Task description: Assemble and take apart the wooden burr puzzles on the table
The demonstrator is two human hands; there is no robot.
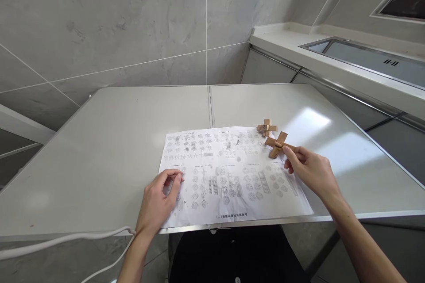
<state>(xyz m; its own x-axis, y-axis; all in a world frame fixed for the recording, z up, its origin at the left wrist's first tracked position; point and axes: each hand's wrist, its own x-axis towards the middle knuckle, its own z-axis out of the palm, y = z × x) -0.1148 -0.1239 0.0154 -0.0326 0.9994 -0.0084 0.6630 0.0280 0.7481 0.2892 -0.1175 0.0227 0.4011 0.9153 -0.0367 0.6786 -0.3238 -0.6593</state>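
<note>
The right hand [307,170] pinches one arm of a wooden cross [275,143] between thumb and fingers, the grip narrow and the other fingers curled under; the cross is over the right-hand part of a printed sheet [285,205], near its far corner, tilted, with a dark mark on one arm; whether it touches the paper I cannot tell. The left hand [159,201] rests at the sheet's left edge, fingers bent and thumb close to them; whether the tips meet or pinch the paper I cannot tell.

Just beyond the held cross sits a second wooden cross [266,128], at the sheet's far right corner, with a dark letter-like mark on its near face; the two are close together. The sheet is creased and covered in rows of small grey drawings, with a line of larger print along the near edge.

Under it all is a pale table [149,115] with a metal rim and a seam [210,106] running across its top; a white cable [66,239] passes by the left wrist; dark clothing [232,252] shows below the near edge; beyond stand a grey tiled wall [133,17] and, to the right, a white counter [282,37].
</note>
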